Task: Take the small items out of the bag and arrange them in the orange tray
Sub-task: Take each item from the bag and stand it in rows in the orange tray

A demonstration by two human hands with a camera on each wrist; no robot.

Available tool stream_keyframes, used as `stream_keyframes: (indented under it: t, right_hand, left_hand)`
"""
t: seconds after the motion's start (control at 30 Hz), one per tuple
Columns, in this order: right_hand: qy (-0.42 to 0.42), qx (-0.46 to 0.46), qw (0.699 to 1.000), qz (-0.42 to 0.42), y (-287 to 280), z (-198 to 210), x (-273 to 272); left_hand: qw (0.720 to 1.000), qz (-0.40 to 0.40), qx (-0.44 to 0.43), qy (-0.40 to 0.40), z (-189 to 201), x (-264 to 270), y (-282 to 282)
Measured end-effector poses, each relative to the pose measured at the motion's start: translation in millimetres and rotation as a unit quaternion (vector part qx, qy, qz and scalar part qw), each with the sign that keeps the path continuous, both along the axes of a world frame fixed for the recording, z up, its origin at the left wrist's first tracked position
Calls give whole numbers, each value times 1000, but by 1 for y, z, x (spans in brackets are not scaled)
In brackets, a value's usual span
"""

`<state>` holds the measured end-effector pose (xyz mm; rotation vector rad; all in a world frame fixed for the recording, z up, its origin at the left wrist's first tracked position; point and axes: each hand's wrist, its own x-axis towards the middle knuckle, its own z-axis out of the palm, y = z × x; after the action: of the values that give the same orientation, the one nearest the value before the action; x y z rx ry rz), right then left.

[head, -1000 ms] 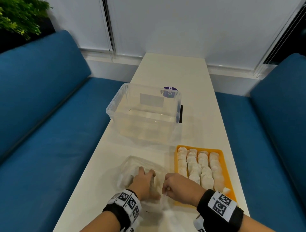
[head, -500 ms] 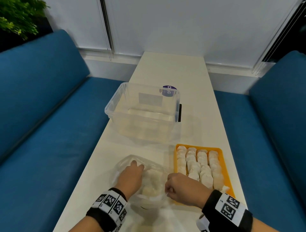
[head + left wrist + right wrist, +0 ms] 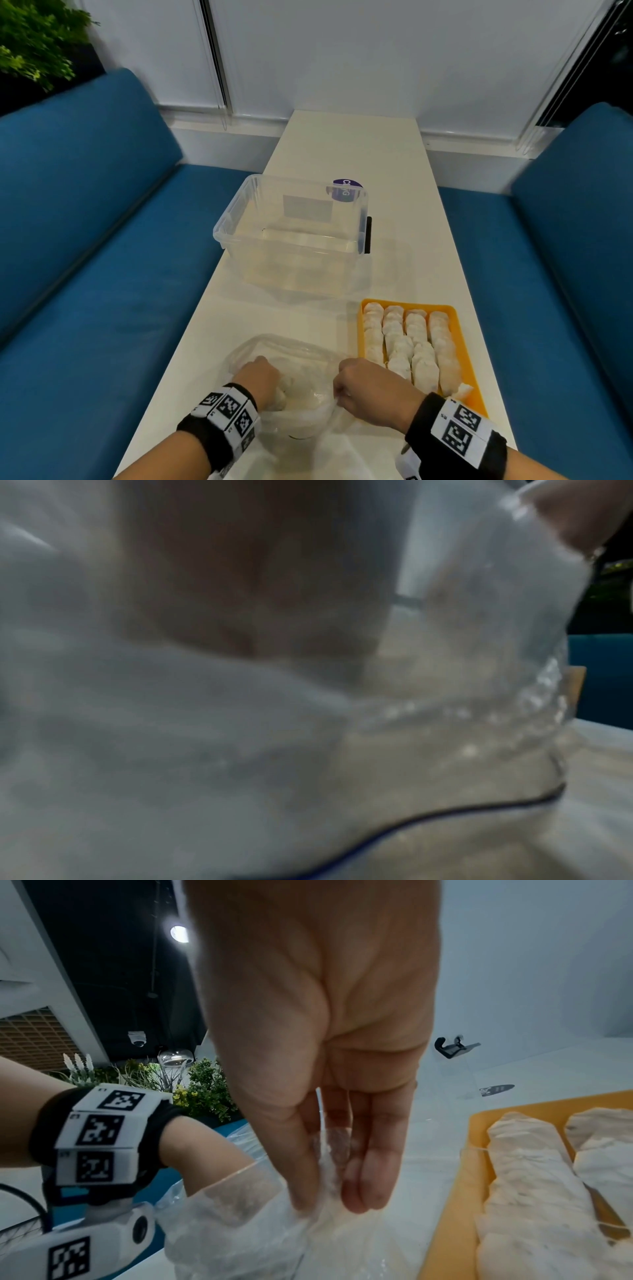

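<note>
A clear plastic bag (image 3: 301, 353) lies on the white table near me. My left hand (image 3: 260, 377) is inside it, fingers curled down round a pale small item (image 3: 279, 399); the plastic hides most of that grip. The left wrist view is only blurred bag film (image 3: 479, 642). My right hand (image 3: 356, 387) pinches the bag's right rim between thumb and fingertips (image 3: 369, 1191), holding the opening (image 3: 240, 1231) up. To the right sits the orange tray (image 3: 457, 329), filled with rows of pale small items (image 3: 404, 342), also close in the right wrist view (image 3: 531, 1177).
A clear storage box (image 3: 226, 233) with a purple sticker stands beyond the bag at mid-table. Blue sofa seats (image 3: 85, 274) flank the narrow table (image 3: 342, 144) on both sides. A green plant (image 3: 34, 41) is at the far left corner.
My left hand drew back toward me inside the bag and its fingers curled from stretched out to bunched. My right hand kept pinching the bag's rim in place.
</note>
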<state>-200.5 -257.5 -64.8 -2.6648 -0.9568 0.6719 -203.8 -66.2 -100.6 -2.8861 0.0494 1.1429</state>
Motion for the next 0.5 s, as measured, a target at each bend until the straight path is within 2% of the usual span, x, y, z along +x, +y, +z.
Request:
stream_keyframes:
  t: [0.13,0.2,0.27,0.37,0.5]
  right_hand:
    - [1,1,1000,3,0,-1,2]
    - [5,3,1000,3,0,-1,2]
    - [9,7,1000,2,-1,0,1]
    - [7,12,1000,1,-3,3,2]
    - [9,20,1000,-14,-5,4,5]
  left_hand:
    - [990,39,-139,1,4,5,6]
    - [967,80,-241,-7,4,8,8]
    - [923,150,-354,-8,7,10,9]
    - [854,231,-466,16,23,10,6]
    - [788,236,-561,98,34,11,10]
